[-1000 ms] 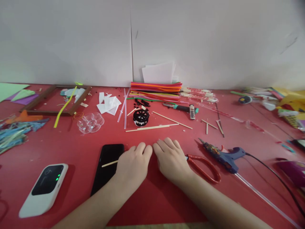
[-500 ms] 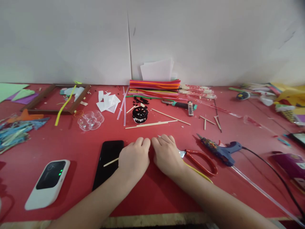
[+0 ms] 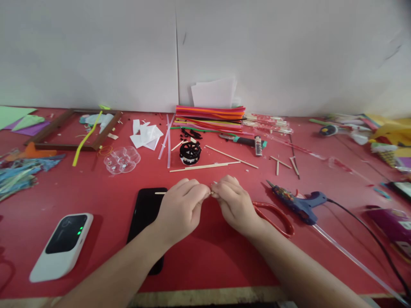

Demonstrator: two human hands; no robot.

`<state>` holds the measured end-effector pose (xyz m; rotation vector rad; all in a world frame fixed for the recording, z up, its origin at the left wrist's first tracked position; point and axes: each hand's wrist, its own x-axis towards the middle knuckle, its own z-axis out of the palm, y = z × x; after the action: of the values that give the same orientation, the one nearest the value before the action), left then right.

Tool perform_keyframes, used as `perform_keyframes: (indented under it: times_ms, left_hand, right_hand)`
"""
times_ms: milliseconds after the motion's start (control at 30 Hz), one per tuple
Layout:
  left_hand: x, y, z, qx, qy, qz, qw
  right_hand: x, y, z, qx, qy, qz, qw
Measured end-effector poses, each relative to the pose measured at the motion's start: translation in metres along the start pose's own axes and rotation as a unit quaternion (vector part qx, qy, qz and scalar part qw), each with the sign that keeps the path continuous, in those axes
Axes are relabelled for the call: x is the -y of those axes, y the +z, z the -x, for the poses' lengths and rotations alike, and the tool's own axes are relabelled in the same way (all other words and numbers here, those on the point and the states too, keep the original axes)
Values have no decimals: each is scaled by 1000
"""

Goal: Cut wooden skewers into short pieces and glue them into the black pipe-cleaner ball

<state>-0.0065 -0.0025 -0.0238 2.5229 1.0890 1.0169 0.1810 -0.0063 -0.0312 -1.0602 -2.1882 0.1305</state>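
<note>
Pinched in my left hand (image 3: 183, 205) is a thin wooden stick (image 3: 159, 193), its pale end poking out leftward over the black phone (image 3: 144, 214). My right hand (image 3: 236, 203) is closed too, its fingertips meeting the left ones at the stick's other end, which the fingers mostly hide. A small pale tip shows above the right fingers; what it belongs to I cannot make out. Beside my right wrist lie red-handled pliers (image 3: 278, 218), their jaws hidden by the hand. Beyond both hands are loose wooden sticks (image 3: 205, 167) and a round black-and-white piece (image 3: 189, 153).
At right lies a blue glue gun (image 3: 302, 204) with a clear glue stick and cord. A white device (image 3: 62, 248) sits at left. Further back are a cutter (image 3: 245, 140), a small bottle (image 3: 258, 146), pipe cleaners (image 3: 210, 113), paper scraps (image 3: 147, 136) and a brown frame (image 3: 64, 145).
My hands have turned, so the fingertips now show touching each other. The stick's left end has moved up and right, and less of it sticks out.
</note>
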Motion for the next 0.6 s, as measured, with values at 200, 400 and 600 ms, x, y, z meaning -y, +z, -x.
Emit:
perform_keyframes:
  times_ms: [200,400,600]
  left_hand:
    - [-1,-3,1,-35,-2,27,999]
    - [-4,-7,0,-75,-26,44,996]
    - [-6,-8,0,-89,-5,91,992]
  right_hand:
    - [1,-1,-2,-58,16,-94,994]
    - [3,-4,-3,-76,34,-114,990]
    - [3,-7,-2,-101,1,-107,989]
